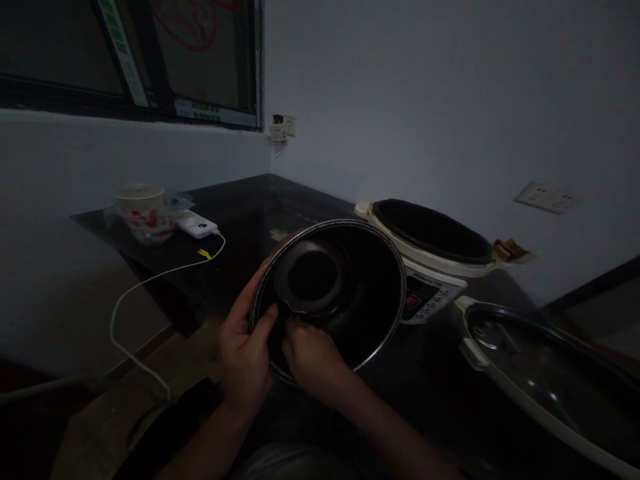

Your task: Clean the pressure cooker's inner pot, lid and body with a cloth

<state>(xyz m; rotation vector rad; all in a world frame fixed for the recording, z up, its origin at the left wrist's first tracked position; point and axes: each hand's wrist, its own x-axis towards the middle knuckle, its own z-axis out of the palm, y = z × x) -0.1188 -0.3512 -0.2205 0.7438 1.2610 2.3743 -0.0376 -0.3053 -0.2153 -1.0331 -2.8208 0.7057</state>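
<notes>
A dark inner cooking pot (373, 293) with a shiny metal rim is tilted toward me, its opening facing my view. My left hand (246, 347) grips its left side, thumb over the rim and fingers around the outside. Inside the pot, my right hand (311, 353) is closed and pressed low against the inner wall. Whatever its fingers hold, if anything, is hidden in the shadow. Behind the pot on the right stands the white electric cooker base (434, 293), its top uncovered and a button panel on its front.
A large glass lid (545, 380) with a pale rim lies at the right. On the dark tabletop (235, 200), a paper tub (143, 210) in plastic wrapping sits beside a white device (197, 225) with a cable (117, 307) hanging off the edge. Walls meet behind the table.
</notes>
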